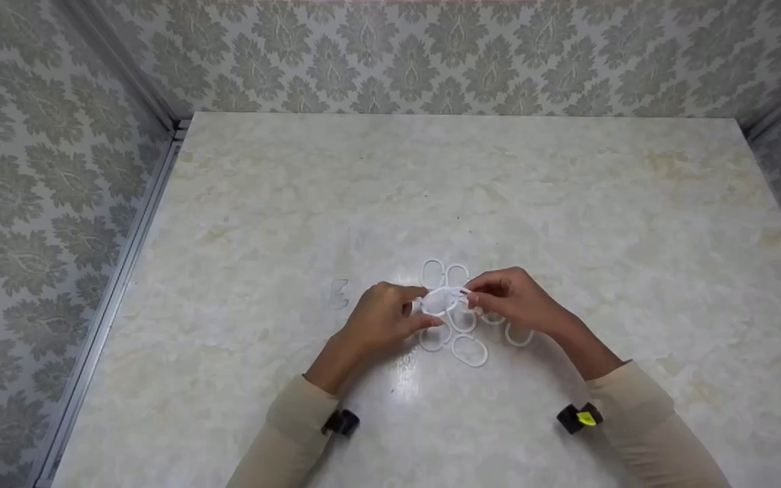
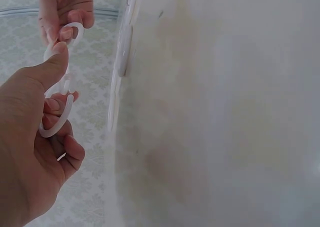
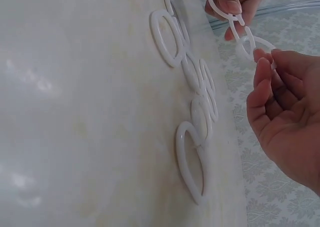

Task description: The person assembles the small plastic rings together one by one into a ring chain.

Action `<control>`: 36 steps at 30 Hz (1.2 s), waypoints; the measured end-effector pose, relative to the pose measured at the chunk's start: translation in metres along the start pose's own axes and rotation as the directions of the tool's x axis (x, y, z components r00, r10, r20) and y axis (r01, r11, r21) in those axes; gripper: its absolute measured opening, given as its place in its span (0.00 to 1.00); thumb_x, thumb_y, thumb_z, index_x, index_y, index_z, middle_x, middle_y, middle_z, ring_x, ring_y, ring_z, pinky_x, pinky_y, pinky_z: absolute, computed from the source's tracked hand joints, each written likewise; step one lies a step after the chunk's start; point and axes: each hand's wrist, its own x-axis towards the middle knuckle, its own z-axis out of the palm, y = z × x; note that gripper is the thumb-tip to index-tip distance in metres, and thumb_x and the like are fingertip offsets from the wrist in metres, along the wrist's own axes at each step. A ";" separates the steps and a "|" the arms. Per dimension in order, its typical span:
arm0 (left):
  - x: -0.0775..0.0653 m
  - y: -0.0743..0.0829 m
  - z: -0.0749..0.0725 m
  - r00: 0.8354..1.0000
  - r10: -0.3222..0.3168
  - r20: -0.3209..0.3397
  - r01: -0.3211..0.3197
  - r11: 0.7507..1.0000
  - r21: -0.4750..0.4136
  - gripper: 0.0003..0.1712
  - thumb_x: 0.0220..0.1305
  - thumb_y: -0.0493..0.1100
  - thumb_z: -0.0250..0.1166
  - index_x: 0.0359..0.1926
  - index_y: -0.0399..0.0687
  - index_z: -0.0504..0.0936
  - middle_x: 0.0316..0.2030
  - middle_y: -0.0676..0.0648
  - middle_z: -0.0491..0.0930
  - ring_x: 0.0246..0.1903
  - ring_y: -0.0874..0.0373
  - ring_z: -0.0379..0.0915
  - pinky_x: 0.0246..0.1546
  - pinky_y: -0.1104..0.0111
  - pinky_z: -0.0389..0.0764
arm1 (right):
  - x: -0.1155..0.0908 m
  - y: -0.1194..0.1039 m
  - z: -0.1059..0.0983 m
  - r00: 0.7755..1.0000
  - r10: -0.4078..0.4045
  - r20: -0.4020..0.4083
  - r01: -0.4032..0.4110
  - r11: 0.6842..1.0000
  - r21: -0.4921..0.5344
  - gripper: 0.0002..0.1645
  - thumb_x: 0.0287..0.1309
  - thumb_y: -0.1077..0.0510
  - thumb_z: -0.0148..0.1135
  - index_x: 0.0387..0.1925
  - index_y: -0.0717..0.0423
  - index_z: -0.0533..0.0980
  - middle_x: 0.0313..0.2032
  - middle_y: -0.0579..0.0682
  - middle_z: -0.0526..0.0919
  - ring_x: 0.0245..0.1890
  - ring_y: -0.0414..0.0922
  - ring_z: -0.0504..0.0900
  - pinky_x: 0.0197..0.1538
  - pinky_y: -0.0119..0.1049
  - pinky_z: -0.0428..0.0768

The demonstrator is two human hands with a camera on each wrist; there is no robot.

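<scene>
In the head view, my left hand (image 1: 378,315) and right hand (image 1: 518,298) are close together above the middle of the table. The left hand pinches a white oval shower curtain ring (image 2: 63,121) between thumb and fingers; a gap shows in that ring. With thumb and fingertips, the right hand holds another white ring (image 3: 264,41). The two held rings meet and look linked, as the right wrist view shows. Several more white rings (image 3: 181,159) lie on the table beneath and around the hands, some overlapping. Fingers partly hide the held rings.
A small clear piece of plastic (image 1: 339,294) lies on the marbled table (image 1: 268,224), left of the hands. Patterned walls (image 1: 390,61) stand behind and at the sides. A metal rail (image 1: 126,271) runs along the table's left edge.
</scene>
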 end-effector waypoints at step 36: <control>-0.019 -0.022 -0.022 0.973 -0.229 -0.028 0.227 0.923 0.311 0.23 0.53 0.63 0.76 0.30 0.48 0.87 0.23 0.50 0.74 0.28 0.57 0.64 0.29 0.65 0.64 | 0.064 0.002 0.024 1.000 -0.021 -0.023 0.014 0.964 -0.266 0.05 0.62 0.63 0.68 0.38 0.59 0.86 0.36 0.57 0.89 0.31 0.35 0.76 0.37 0.26 0.73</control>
